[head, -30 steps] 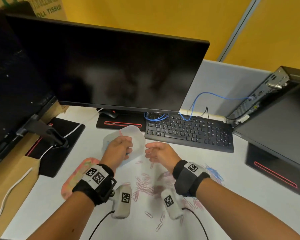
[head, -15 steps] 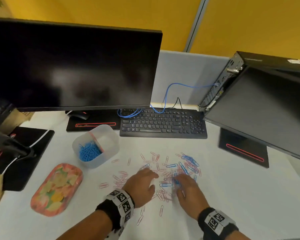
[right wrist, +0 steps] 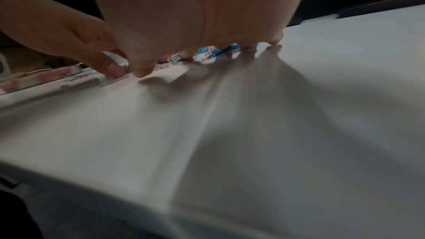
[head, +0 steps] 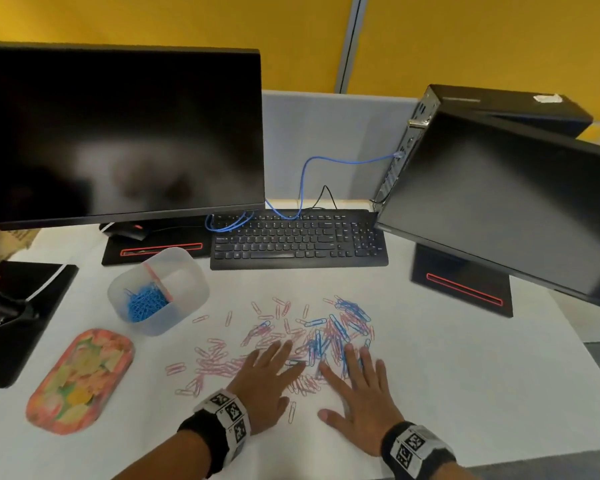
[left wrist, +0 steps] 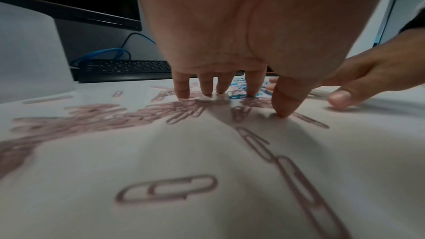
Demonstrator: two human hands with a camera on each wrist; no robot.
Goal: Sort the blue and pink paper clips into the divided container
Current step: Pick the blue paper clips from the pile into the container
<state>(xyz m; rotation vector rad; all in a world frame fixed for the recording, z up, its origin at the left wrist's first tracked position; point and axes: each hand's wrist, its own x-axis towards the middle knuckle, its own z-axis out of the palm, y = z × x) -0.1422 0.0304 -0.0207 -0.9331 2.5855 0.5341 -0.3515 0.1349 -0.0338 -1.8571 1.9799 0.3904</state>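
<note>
Both hands lie flat on the white table (head: 465,375), fingers spread apart. The left hand (head: 264,386) presses pink clips (head: 219,362); the right hand (head: 357,393) presses blue clips (head: 343,327). The container (head: 174,271) left of the keyboard (head: 298,240) holds blue ones. No writing is legible.

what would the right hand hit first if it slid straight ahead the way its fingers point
The right hand lies flat, fingers pointing away from the person. Going straight on, it would probably meet the blue paper clips first; the keyboard lies well beyond.
</note>
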